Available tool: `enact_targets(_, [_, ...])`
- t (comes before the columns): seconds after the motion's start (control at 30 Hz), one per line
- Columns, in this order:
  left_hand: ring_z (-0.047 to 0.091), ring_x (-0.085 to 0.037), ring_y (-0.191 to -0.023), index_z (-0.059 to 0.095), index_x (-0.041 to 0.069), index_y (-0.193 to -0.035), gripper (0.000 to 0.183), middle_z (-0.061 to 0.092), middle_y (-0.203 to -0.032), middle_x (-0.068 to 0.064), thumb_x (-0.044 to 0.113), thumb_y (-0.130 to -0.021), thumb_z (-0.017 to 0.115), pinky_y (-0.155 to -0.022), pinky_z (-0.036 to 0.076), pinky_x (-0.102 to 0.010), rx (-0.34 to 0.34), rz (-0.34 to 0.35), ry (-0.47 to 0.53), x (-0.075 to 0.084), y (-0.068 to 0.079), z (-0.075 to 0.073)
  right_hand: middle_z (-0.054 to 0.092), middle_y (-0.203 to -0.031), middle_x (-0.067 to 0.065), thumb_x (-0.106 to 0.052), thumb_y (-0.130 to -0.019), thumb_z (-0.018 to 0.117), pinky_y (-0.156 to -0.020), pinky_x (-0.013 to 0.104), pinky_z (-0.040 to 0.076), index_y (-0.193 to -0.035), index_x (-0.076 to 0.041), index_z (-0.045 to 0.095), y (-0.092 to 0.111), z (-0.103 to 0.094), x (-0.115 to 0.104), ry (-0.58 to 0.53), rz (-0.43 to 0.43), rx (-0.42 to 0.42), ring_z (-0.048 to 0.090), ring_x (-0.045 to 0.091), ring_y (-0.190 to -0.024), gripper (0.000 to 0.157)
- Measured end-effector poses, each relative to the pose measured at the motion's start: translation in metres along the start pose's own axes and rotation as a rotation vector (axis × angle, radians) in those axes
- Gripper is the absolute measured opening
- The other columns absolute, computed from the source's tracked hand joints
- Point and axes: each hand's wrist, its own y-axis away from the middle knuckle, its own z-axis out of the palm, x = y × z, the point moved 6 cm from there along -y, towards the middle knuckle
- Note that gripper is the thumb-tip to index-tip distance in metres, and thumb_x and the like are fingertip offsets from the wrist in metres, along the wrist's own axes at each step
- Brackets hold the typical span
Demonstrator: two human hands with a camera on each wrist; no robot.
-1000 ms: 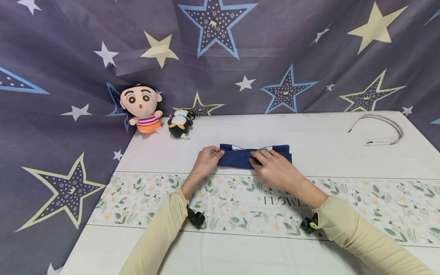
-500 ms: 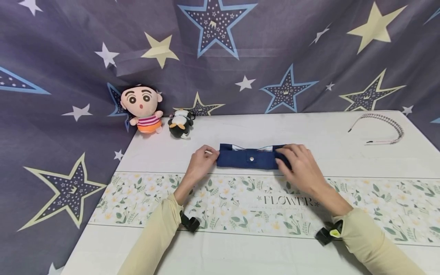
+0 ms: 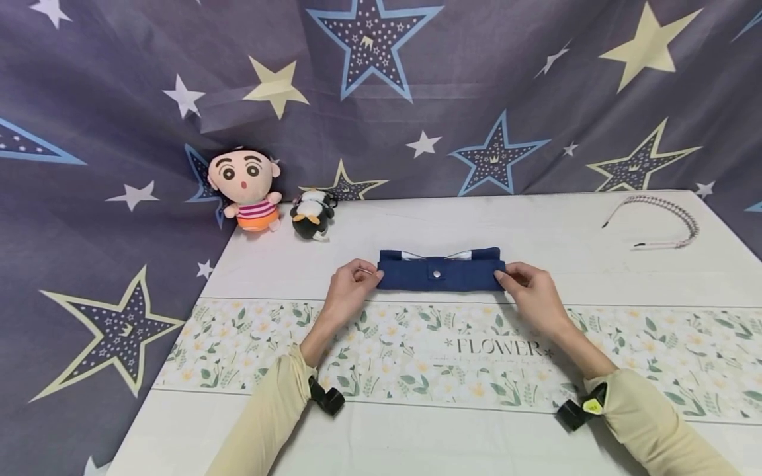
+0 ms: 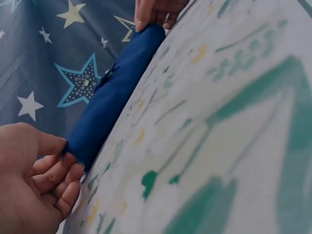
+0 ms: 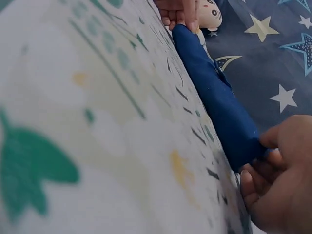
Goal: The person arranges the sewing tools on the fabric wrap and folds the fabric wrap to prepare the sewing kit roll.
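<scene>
A folded navy blue cloth point(image 3: 405, 274) lies lengthwise across the table, with a silver snap button on a small tab at its middle. White lining shows in two slim gaps along its back edge. My left hand point(image 3: 348, 287) pinches the left end between thumb and fingers. At the opposite end my right hand point(image 3: 536, 297) grips the corner the same way, thumb on top. In the left wrist view the cloth point(image 4: 114, 100) looks like a thick roll, the left hand point(image 4: 34, 180) at its near end. The right wrist view has the right hand point(image 5: 285, 170) holding its end.
A plush doll point(image 3: 247, 188) in a striped shirt and a penguin plush point(image 3: 312, 215) sit at the back left. A headband point(image 3: 684, 221) lies at the back right. A flower-printed strip point(image 3: 393, 357) crosses the table in front of the cloth; a starry curtain point(image 3: 428, 86) hangs behind.
My right hand has moved right from the cloth's middle to its right end, uncovering the snap button. The left hand has stayed at the left end, and the cloth has barely moved.
</scene>
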Motion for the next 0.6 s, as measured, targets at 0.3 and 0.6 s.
enact_targets(0.3, [0.053,-0.02,-0.078,0.062,0.002,-0.108,0.018,0.061,-0.089,-0.007,0.019,-0.106,0.059,-0.074,0.041,-0.034,-0.005,0.045,-0.046,0.0009,0.0009,0.0057,0.065,-0.084,0.014,-0.018,-0.107,0.06,-0.059,0.024,0.04,-0.106,0.003,0.065,-0.0006,0.0012,0.0034,-0.076,-0.015,-0.007,0.05,0.014,-0.066,0.022])
enact_targets(0.6, [0.057,-0.024,-0.082,0.059,0.003,-0.108,0.015,0.061,-0.092,-0.009,0.018,-0.107,0.058,-0.077,0.044,-0.037,-0.012,0.027,-0.104,0.0063,0.0011,0.0084,0.066,-0.085,0.014,-0.016,-0.108,0.058,-0.058,0.024,0.04,-0.107,0.003,0.063,-0.0026,0.0014,0.0053,-0.068,-0.04,-0.019,0.05,0.012,-0.064,0.02])
